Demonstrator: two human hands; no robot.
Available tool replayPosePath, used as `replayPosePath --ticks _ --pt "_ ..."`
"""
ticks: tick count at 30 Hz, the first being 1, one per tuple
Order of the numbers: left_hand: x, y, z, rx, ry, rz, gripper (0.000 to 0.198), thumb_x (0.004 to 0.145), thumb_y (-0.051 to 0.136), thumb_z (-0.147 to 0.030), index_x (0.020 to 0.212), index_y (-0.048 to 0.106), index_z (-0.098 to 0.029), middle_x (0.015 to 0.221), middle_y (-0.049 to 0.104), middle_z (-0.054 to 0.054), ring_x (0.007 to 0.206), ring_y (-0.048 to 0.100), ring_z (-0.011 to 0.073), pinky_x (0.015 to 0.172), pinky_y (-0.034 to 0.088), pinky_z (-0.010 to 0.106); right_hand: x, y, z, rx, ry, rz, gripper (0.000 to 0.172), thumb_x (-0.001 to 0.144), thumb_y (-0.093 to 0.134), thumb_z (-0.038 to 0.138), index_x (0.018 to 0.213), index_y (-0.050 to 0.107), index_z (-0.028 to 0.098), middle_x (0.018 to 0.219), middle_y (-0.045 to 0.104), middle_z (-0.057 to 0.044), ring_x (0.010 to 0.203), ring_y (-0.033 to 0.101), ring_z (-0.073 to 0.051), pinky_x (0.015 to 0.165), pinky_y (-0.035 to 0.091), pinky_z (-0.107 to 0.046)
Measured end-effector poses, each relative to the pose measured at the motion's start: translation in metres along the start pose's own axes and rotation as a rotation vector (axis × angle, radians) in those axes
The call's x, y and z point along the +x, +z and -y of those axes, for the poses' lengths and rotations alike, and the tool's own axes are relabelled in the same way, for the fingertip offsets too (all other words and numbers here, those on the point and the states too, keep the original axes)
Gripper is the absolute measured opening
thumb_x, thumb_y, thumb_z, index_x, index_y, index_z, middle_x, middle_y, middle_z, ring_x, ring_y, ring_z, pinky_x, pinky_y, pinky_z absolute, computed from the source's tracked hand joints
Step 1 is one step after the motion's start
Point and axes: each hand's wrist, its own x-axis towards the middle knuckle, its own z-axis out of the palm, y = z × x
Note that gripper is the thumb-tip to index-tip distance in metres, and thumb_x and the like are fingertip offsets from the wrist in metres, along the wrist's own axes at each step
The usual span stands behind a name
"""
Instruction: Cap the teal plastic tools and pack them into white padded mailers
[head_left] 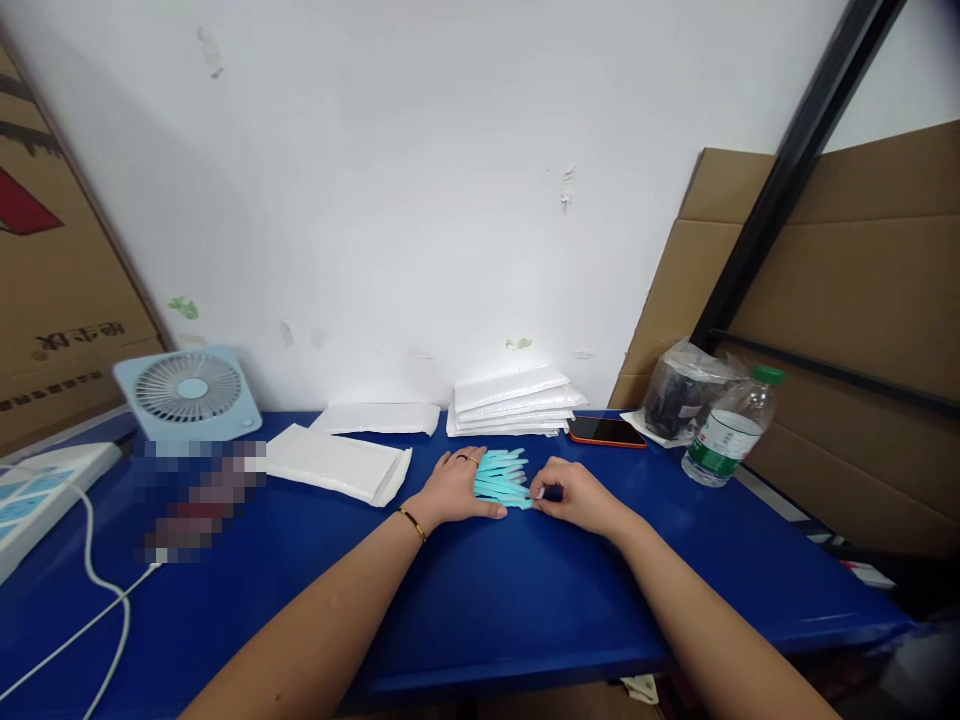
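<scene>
Several thin turquoise strips with pale tips (501, 478) lie fanned out in a small pile on the blue table (480, 610). Over the left end of the pile rests my left hand (456, 488), fingers stretched out and thumb along the near edge; it wears a ring and a bracelet. My right hand (571, 494) is at the pile's right end. Its thumb and index finger pinch the whitish tip of one strip near the front. What exactly the strips are, I cannot tell.
White padded envelopes (514, 395) are stacked against the wall, with more envelopes (334, 462) to the left. A phone (606, 432), a water bottle (724, 440) and a bagged dark item (675, 400) stand right. A blue fan (191, 390), power strip (56, 495) and white cable (91, 560) occupy the left.
</scene>
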Motion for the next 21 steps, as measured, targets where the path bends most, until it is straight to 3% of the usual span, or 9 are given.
replayPosePath --ticks 3,5,6,8,11,13,18,21 --pt "-0.004 -0.001 -0.007 -0.013 0.053 0.013 0.09 0.062 0.06 -0.063 0.135 0.031 -0.02 0.137 0.038 0.011 0.126 0.032 0.0286 0.101 0.026 0.04 0.002 0.003 -0.003 -0.063 0.001 -0.05 0.065 0.063 0.07 0.036 0.123 0.049 0.024 0.128 0.043 -0.011 0.118 0.037 -0.029 0.095 0.035 -0.042" --pt "-0.006 -0.003 -0.013 -0.009 0.088 0.021 0.079 0.067 0.061 -0.055 0.134 0.034 -0.021 0.134 0.042 0.009 0.124 0.034 0.0271 0.098 0.03 0.038 0.004 0.006 -0.005 -0.091 0.037 -0.001 0.09 0.061 0.07 0.048 0.137 0.029 0.025 0.14 0.026 -0.012 0.128 0.023 -0.032 0.101 0.027 -0.045" --pt "-0.007 -0.004 -0.016 0.0 0.106 0.023 0.075 0.069 0.062 -0.05 0.133 0.035 -0.021 0.132 0.044 0.009 0.122 0.036 0.0264 0.097 0.032 0.036 0.005 0.008 -0.005 -0.103 0.038 0.042 0.089 0.064 0.067 0.052 0.138 0.026 0.025 0.141 0.026 -0.012 0.128 0.023 -0.032 0.102 0.026 -0.046" --pt "-0.01 -0.004 -0.023 0.04 0.155 0.023 0.063 0.073 0.06 -0.042 0.128 0.041 -0.017 0.126 0.049 0.01 0.117 0.041 0.0256 0.095 0.034 0.034 0.006 0.01 -0.002 -0.138 -0.014 0.105 0.071 0.073 0.059 0.053 0.134 0.035 0.025 0.133 0.036 -0.012 0.122 0.032 -0.03 0.099 0.029 -0.044" --pt "-0.015 -0.003 -0.036 0.168 0.217 0.031 0.038 0.08 0.051 -0.031 0.112 0.052 -0.012 0.109 0.058 0.013 0.103 0.052 0.0251 0.09 0.038 0.035 0.003 0.014 0.01 -0.227 -0.111 0.096 0.04 0.085 0.047 0.043 0.119 0.048 0.023 0.112 0.049 -0.01 0.102 0.045 -0.024 0.088 0.037 -0.04" --pt "-0.018 -0.002 -0.045 0.241 0.199 0.037 0.028 0.079 0.05 -0.026 0.102 0.055 -0.01 0.1 0.06 0.014 0.094 0.055 0.0258 0.086 0.04 0.036 0.0 0.016 0.019 -0.292 -0.142 0.082 0.029 0.085 0.047 0.035 0.109 0.05 0.019 0.102 0.051 -0.01 0.092 0.047 -0.022 0.082 0.04 -0.037" --pt "-0.027 0.003 -0.059 0.255 0.118 0.051 0.022 0.066 0.058 -0.022 0.086 0.057 -0.013 0.087 0.062 0.012 0.082 0.059 0.0254 0.076 0.045 0.033 0.001 0.024 0.035 -0.406 -0.158 0.191 0.021 0.074 0.054 0.02 0.094 0.051 0.013 0.089 0.057 -0.01 0.077 0.054 -0.021 0.069 0.042 -0.03" --pt "-0.033 0.005 -0.06 0.231 0.106 0.006 0.024 0.065 0.059 -0.023 0.086 0.057 -0.013 0.095 0.06 0.013 0.092 0.056 0.0271 0.08 0.044 0.034 0.005 0.018 0.045 -0.444 -0.134 0.293 0.023 0.072 0.056 0.021 0.093 0.053 0.014 0.087 0.061 -0.01 0.072 0.057 -0.021 0.063 0.04 -0.029"
